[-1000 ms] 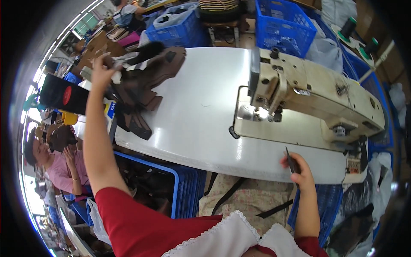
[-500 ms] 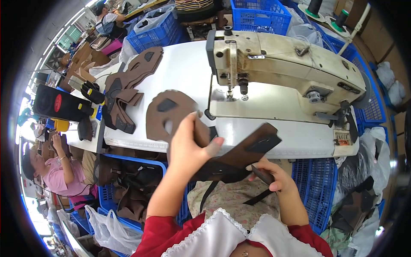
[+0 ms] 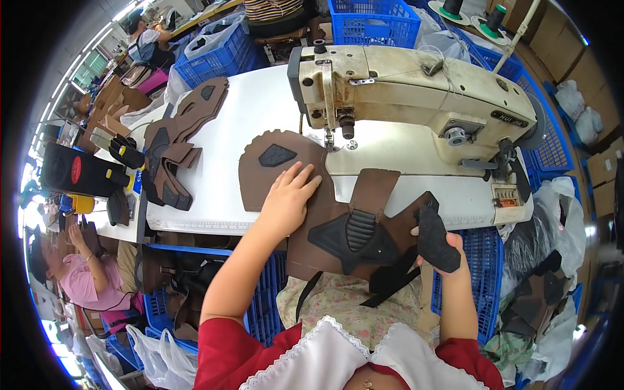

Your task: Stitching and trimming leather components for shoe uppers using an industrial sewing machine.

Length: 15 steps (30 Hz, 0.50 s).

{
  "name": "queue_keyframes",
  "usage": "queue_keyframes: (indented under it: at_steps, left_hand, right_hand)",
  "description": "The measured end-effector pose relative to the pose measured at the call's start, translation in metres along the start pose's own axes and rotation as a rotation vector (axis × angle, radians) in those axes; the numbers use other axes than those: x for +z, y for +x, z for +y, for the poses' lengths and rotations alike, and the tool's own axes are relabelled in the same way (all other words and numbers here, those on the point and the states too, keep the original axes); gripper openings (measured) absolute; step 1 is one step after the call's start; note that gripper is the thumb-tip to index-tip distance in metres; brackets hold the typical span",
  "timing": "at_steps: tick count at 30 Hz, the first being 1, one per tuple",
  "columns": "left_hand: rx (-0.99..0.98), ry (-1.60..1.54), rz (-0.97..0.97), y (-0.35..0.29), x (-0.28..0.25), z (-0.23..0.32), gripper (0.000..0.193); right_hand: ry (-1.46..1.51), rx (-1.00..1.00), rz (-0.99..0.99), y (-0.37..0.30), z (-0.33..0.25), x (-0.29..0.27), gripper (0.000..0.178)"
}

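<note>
A large brown shoe-upper piece (image 3: 318, 244) with raised black patches lies spread over the table's front edge, partly over my lap. My left hand (image 3: 288, 198) rests flat on it with the fingers apart, just below its rounded, notched end. At the right end of the upper, my right hand (image 3: 455, 255) grips a dark, angular, felt-like piece (image 3: 437, 237) between thumb and fingers. Whether that piece is joined to the upper I cannot tell. Black straps (image 3: 393, 286) hang below. The upper's far edge reaches close to the needle area of the sewing machine (image 3: 416, 88).
Stacked brown uppers (image 3: 170, 153) lie on the left of the white table (image 3: 253, 97). A black box-shaped device (image 3: 81, 170) stands beyond them. Blue crates (image 3: 376, 23) are behind and below the table. Another person (image 3: 97, 273) sits at the left. Plastic bags (image 3: 549, 224) hang at the right.
The upper has been unfolded and laid flat on the table edge. My left hand has opened from a grip and lies flat on it. The dark piece in my right hand is turned upward.
</note>
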<state>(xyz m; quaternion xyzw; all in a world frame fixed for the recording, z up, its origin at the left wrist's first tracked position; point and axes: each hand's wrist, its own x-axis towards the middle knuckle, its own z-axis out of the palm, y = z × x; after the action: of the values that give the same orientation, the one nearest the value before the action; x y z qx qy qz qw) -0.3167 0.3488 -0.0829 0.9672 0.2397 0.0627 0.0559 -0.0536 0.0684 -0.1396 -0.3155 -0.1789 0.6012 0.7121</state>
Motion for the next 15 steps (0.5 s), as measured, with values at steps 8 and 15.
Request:
queue_keyframes:
  at_steps: [8,15]
  left_hand:
    - [-0.063,-0.318,-0.109,-0.005,0.002,-0.029,0.077]
    - [-0.046,-0.223,-0.283,-0.015,-0.011,-0.026,0.097]
  right_hand:
    - [0.473,0.021,-0.164,-0.001,0.000,-0.009,0.075]
    - [0.421,0.017,-0.090,-0.002,-0.005,-0.013,0.078]
